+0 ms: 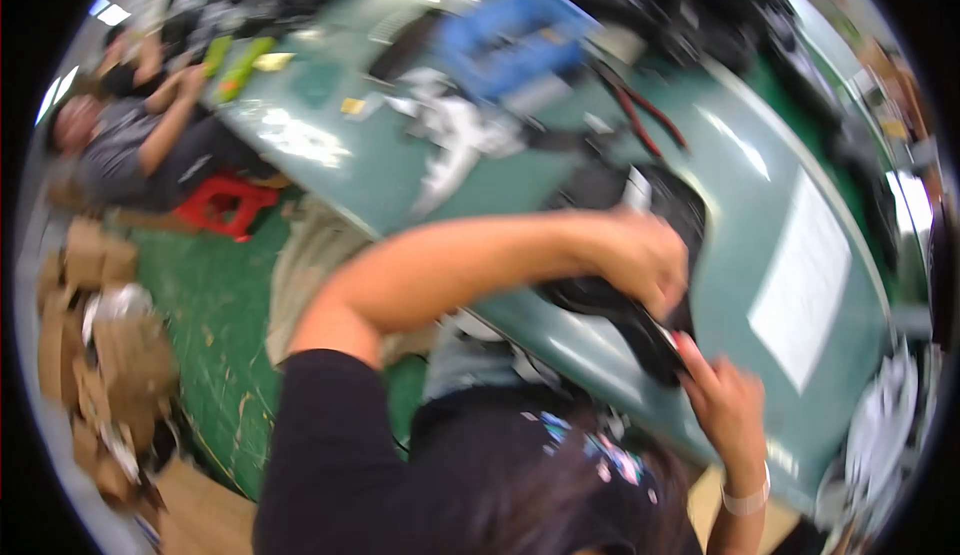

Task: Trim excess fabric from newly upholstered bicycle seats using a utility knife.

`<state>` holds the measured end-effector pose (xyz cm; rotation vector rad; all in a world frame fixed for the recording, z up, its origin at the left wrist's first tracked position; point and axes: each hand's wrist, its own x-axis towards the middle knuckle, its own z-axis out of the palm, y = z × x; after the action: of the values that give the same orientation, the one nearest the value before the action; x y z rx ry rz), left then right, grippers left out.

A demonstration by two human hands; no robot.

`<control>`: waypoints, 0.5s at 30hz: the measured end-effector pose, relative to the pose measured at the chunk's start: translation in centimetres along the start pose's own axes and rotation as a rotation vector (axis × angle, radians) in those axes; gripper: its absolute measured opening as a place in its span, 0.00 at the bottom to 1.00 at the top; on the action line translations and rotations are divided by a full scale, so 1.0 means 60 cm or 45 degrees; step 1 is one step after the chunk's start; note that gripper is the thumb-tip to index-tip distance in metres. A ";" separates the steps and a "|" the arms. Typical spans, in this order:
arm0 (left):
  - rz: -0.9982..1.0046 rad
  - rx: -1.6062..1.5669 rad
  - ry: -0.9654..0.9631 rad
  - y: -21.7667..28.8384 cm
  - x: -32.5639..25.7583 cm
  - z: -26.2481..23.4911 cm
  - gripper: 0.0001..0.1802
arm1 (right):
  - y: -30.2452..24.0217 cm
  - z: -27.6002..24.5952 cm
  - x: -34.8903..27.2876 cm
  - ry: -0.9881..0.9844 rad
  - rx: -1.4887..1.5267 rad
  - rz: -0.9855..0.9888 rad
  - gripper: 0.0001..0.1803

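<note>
A black, soft-looking item with rounded corners, which looks like a bag point(683, 195), lies on the green table in front of me. My left arm reaches across it, and my left hand point(645, 263) is closed over its near right part. What those fingers pinch is hidden and blurred. Just below, my right hand point(722, 395) grips a black strap-like piece point(648, 347) of the item between thumb and fingers. A small red spot shows at the right fingertips, too blurred to name. A pale strip point(636, 189) lies on top of the black item.
Red-handled pliers point(645, 115), a blue crate point(515, 40) and crumpled white material point(455, 135) lie beyond. At right is a white paper sheet point(803, 280). Black goods are heaped along the far edge. Another person point(140, 145) sits at left by a red stool point(228, 207); cardboard boxes point(130, 365) stand on the floor.
</note>
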<state>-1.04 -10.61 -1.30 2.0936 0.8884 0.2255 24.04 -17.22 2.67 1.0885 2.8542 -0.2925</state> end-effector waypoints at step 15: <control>-0.263 -0.055 1.258 -0.068 -0.051 0.014 0.24 | 0.031 0.039 0.108 0.507 0.796 0.194 0.16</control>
<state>-5.01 -11.51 -4.45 1.7767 1.6207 1.2134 20.43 -12.11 -0.78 1.6098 3.0656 -1.1302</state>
